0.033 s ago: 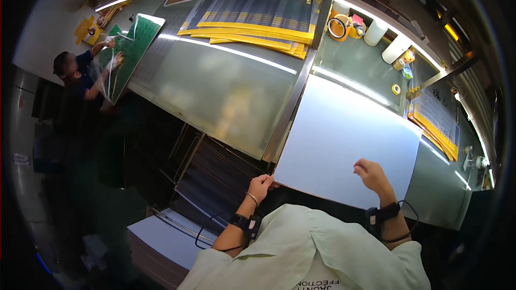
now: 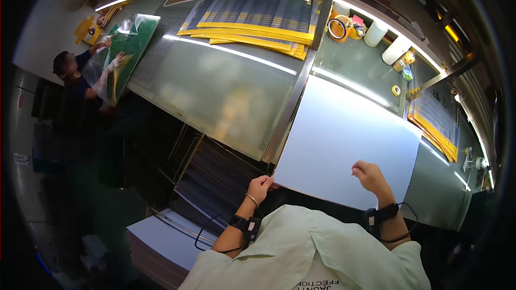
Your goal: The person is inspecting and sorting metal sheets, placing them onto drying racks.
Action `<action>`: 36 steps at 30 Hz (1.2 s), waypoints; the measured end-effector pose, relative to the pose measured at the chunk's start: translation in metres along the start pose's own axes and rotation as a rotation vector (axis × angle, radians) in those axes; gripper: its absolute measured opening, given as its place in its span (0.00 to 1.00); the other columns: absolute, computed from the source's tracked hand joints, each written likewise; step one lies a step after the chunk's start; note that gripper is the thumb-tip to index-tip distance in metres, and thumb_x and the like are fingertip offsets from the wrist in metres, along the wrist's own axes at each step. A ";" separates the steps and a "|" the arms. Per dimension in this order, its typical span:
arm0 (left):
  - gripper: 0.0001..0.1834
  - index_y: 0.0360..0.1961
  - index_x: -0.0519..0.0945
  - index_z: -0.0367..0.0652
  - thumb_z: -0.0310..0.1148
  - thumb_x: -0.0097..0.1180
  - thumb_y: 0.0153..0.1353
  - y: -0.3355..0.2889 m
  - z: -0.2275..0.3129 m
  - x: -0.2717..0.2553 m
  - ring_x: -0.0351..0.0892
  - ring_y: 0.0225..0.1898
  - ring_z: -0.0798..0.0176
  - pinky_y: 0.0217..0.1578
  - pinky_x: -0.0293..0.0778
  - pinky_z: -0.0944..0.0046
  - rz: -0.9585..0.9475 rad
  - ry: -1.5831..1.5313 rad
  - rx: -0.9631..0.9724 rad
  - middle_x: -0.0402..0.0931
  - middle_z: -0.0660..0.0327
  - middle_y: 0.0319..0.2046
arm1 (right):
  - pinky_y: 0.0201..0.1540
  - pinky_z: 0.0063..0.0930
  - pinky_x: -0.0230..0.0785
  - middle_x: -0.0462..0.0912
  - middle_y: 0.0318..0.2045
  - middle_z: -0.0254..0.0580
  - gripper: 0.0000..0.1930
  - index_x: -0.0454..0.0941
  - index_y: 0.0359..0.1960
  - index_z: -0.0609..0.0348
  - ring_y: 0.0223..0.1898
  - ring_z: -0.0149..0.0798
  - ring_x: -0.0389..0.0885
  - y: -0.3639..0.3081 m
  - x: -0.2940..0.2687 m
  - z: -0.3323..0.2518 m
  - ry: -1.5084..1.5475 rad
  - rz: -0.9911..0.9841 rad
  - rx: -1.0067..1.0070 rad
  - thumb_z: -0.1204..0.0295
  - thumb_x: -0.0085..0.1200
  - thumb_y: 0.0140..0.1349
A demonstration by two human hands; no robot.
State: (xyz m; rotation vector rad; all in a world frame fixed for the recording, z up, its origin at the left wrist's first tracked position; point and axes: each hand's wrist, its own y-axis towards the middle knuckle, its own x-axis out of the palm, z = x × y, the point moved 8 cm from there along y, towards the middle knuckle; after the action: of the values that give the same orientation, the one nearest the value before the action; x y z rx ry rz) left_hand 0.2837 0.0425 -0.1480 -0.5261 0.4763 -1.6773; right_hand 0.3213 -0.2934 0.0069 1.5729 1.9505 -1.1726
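A large white sheet (image 2: 349, 139) lies on the glass-topped bench before me. Its near left corner is pinched between the fingers of my left hand (image 2: 261, 187). My right hand (image 2: 370, 176) is over the right part of the sheet's near side, fingers curled together. Whether anything is inside those fingers is hidden. Each wrist wears a black strap with a cable, and a bracelet circles the left one.
A stack of white sheets (image 2: 161, 241) sits low at my left. Yellow-edged films (image 2: 252, 31) lie on the far bench. Tape rolls (image 2: 337, 28) and bottles (image 2: 395, 48) stand behind my sheet. At far left a co-worker (image 2: 75, 72) handles clear film (image 2: 99, 75) over a green board (image 2: 134, 48).
The co-worker's hands and the clear film have shifted slightly over the green board. My right hand has edged a little to the left; my left hand stays at the corner.
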 end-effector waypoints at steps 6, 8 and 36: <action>0.13 0.25 0.76 0.35 0.32 0.47 0.60 0.005 0.004 -0.010 0.75 0.23 0.71 0.26 0.71 0.71 0.118 0.069 0.171 0.77 0.61 0.20 | 0.34 0.29 0.68 0.79 0.25 0.46 0.10 0.76 0.32 0.65 0.28 0.39 0.78 0.050 -0.013 -0.065 0.012 -0.149 -0.110 0.69 0.46 0.57; 0.13 0.23 0.76 0.36 0.33 0.49 0.59 0.010 0.015 -0.010 0.75 0.22 0.70 0.25 0.70 0.70 0.151 0.137 0.198 0.77 0.61 0.18 | 0.36 0.30 0.68 0.80 0.26 0.44 0.12 0.76 0.35 0.64 0.30 0.38 0.77 0.091 -0.036 -0.104 0.181 -0.144 -0.175 0.67 0.44 0.60; 0.42 0.55 0.60 0.35 0.65 0.34 0.55 0.001 0.261 -0.252 0.67 0.52 0.52 0.51 0.65 0.53 -0.138 -0.772 0.481 0.65 0.51 0.53 | 0.45 0.26 0.67 0.71 0.46 0.45 0.21 0.62 0.52 0.67 0.44 0.36 0.72 0.185 -0.061 -0.204 1.497 -0.192 -0.416 0.73 0.48 0.58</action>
State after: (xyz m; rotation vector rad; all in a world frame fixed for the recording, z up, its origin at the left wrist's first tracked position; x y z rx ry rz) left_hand 0.4732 0.2858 0.0430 -0.7941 -0.5209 -1.5009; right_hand 0.5540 -0.1662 0.1020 2.2221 2.8383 0.7439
